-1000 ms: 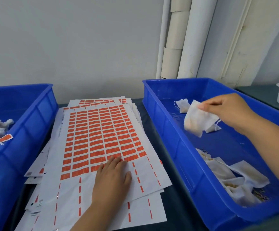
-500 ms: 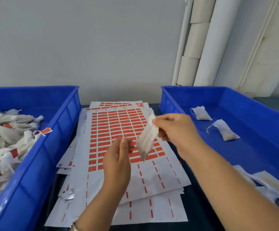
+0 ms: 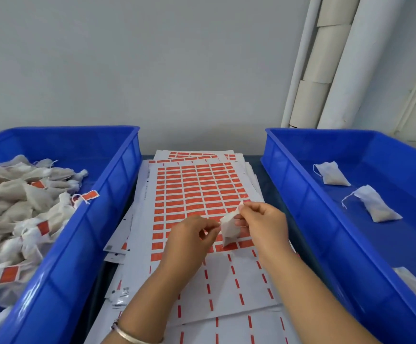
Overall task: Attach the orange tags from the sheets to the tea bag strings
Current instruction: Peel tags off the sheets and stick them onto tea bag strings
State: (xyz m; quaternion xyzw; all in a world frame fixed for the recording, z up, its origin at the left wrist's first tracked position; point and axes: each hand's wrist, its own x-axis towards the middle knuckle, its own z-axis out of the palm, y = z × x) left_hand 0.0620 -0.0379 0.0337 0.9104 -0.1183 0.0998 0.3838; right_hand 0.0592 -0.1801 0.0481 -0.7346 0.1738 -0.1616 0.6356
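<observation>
Progress, judged partial: left bin, left of the tag sheet, holds many tagged bags; right bin, right of it, holds a few untagged ones. Above the sheet's near rows, right hand pinches one tea bag. Left hand has fingertips together beside the bag, seemingly on its string, not discernible; no tag yet visible.

Left bin: solid bright blue. Right bin: same blue. Bags in left bin: off-white, several with orange tags edged white. Loose bags in right bin: white, white strings. Top sheet: white, grid of orange rectangles above, rows of short orange dashes below. Held bag: white. Bracelet: silver. Wall: pale grey. Pipes: white and cream.
</observation>
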